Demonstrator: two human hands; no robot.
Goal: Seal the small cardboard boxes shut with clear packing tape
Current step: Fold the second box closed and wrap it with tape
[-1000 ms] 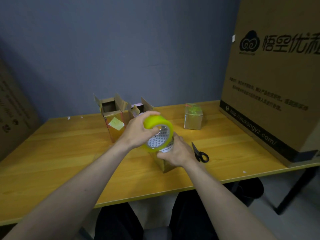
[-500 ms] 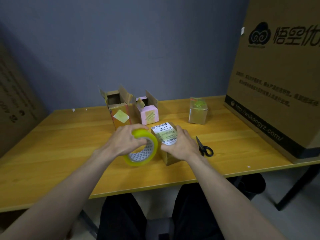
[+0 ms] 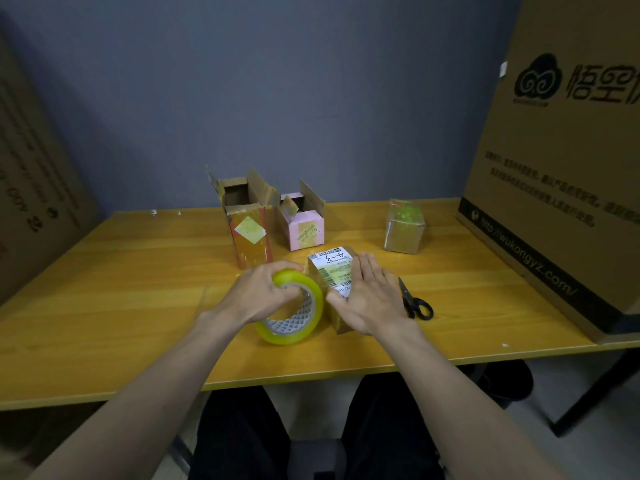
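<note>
L hand point(image 3: 258, 299): fingers curled round yellow tape roll point(image 3: 291, 308), roll on edge, touching surface point(image 3: 121, 306), just left of labelled box point(image 3: 334, 271). R hand point(image 3: 372, 301): fingers straight, flat on box top/right side. Black scissors point(image 3: 415, 304) just right. Farther: tall open box point(image 3: 247, 223), pink open box point(image 3: 304, 223), taped box point(image 3: 405, 226) far right. Big carton point(image 3: 561, 188) at right edge.

On the table point(image 3: 104, 306), the labelled box point(image 3: 334, 271) sits near the front. The tape roll point(image 3: 294, 313) is just left of it, the scissors point(image 3: 414, 301) just right. Behind stand two open boxes point(image 3: 247, 223), side by side. A closed box point(image 3: 403, 225) is farther right. A big box point(image 3: 554, 168) is at the right end.
</note>
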